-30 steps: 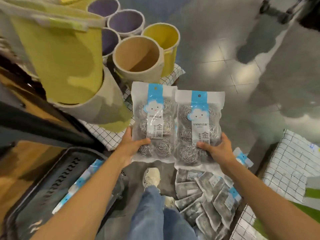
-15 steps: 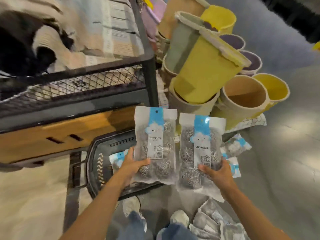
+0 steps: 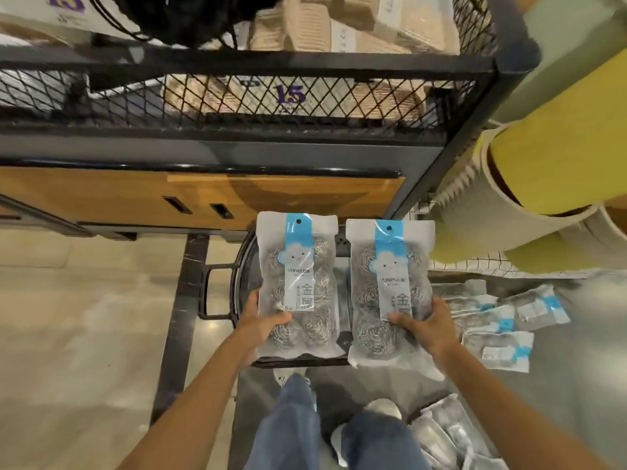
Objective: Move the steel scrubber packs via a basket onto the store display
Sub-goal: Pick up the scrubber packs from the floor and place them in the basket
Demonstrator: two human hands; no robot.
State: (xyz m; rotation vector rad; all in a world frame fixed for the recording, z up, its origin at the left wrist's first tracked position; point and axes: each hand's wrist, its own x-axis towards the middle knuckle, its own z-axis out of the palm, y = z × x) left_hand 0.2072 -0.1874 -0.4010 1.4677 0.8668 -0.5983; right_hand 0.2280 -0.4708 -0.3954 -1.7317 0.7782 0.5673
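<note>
Over the basket [image 3: 241, 266], our left hand [image 3: 261, 317] gripped the left pack [image 3: 298, 283], our right hand [image 3: 431, 327] the right pack [image 3: 390, 290], seemingly for dropping in.

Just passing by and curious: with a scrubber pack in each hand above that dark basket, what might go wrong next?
1. The left hand and right hand grip the left pack and right pack only low down; smooth plastic might slip.
2. The held packs hide most of the basket, so a drop could miss.
3. Loose packs lie by the shoes; a step might crush them.
</note>
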